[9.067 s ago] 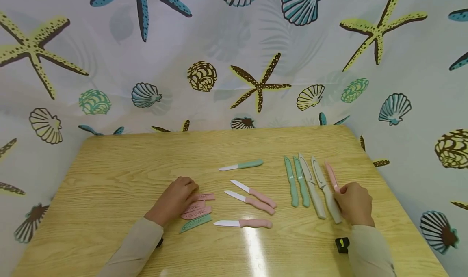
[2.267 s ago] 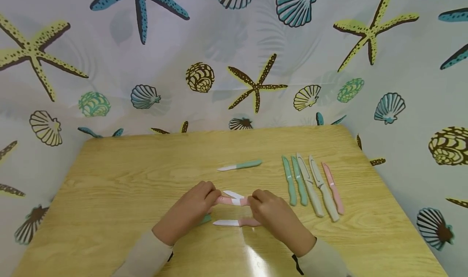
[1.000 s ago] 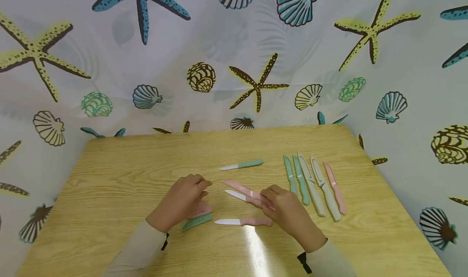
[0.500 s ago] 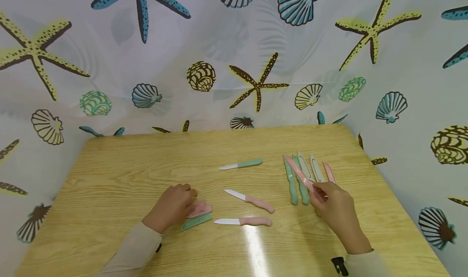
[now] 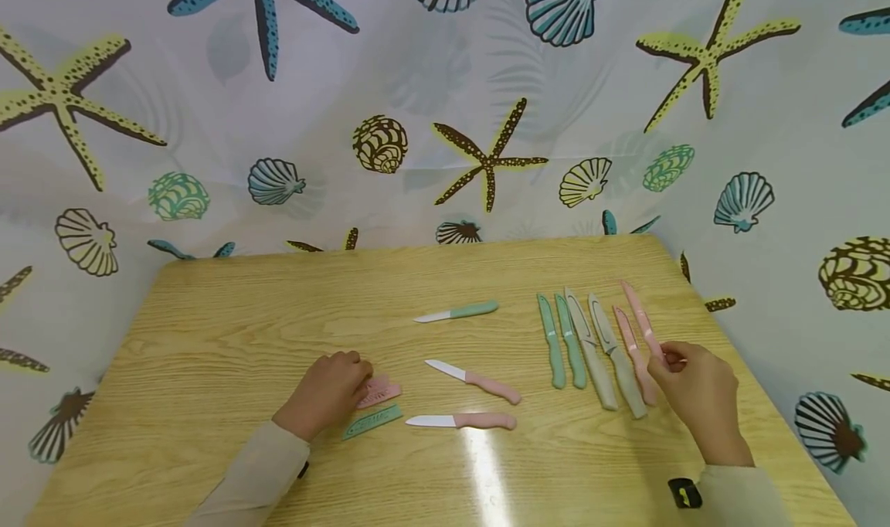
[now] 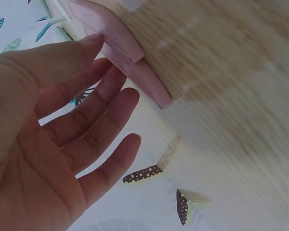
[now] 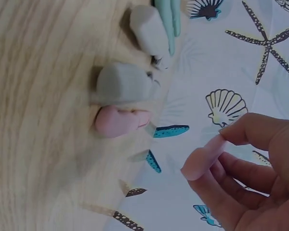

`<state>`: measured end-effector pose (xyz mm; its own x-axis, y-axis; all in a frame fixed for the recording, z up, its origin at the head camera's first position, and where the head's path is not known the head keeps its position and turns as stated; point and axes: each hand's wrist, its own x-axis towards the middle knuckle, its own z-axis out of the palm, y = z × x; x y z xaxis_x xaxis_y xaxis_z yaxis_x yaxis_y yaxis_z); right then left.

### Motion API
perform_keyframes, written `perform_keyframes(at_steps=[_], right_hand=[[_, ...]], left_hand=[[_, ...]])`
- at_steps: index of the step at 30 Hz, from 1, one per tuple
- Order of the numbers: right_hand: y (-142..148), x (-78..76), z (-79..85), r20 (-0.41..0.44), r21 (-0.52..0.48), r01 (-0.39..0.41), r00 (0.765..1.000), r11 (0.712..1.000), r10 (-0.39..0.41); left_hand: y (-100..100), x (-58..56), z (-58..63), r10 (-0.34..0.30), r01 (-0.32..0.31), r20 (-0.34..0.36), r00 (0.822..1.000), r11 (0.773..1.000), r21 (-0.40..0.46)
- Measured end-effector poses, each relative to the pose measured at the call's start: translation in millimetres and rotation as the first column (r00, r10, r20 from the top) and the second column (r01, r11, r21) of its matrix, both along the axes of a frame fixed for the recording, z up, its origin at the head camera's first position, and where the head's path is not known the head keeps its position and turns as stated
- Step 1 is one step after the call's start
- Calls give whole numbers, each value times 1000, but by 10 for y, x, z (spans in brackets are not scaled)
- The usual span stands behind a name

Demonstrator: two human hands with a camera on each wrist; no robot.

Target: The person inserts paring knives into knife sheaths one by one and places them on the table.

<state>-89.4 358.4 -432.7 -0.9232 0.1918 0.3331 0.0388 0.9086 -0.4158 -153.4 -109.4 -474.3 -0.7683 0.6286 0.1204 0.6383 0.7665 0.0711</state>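
Pink sheathed knife [image 5: 639, 312]: pinched by right hand [image 5: 698, 396].
Position: just right of the knife row [image 5: 596, 370]. Left hand [image 5: 328, 396]: relaxed, fingers loosely bent at the pink sheaths [image 5: 380, 392], well left of the row.

Room upper left, crowding right

Bare bench [image 5: 229, 311] gives passage across the frame's upper left; left of centre, the left hand [image 5: 330, 392] and pink sheaths [image 5: 382, 393] obstruct; mid-frame, three uncovered knives [image 5: 481, 381] lie in the way, spaced apart; at right, a close-set row of sheathed knives [image 5: 590, 349], then the right hand [image 5: 698, 396]; patterned cloth [image 5: 417, 210] walls the top.
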Motion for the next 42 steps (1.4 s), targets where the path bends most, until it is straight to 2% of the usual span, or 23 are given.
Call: perform_keyframes(at_steps=[4, 9, 15, 20, 24, 32, 42], right_hand=[[153, -44, -54, 129, 8, 42, 991, 999, -42], [308, -84, -114, 298, 1, 59, 953, 998, -56], [399, -141, -154, 400, -3, 77, 914, 997, -70], [443, -189, -150, 492, 13, 87, 867, 996, -82], [452, -223, -156, 507, 18, 62, 860, 998, -63], [426, -252, -226, 485, 23, 39, 873, 999, -46], [346, -242, -250, 508, 36, 20, 860, 999, -36]], left_hand=[[-4, -4, -3, 5, -5, -6, 1000, 1000, -1], [-15, -4, -7, 13, -13, -4, 1000, 1000, 6], [-40, 2, -21, 9, -8, -32, 999, 999, 32], [-41, -3, -15, 3, -1, -62, 998, 999, 37], [-38, -9, -13, 9, -7, -77, 997, 1000, 22], [-34, -26, -38, 33, -35, -70, 997, 999, -32], [-2, -25, 7, 49, -55, -68, 997, 994, -94]])
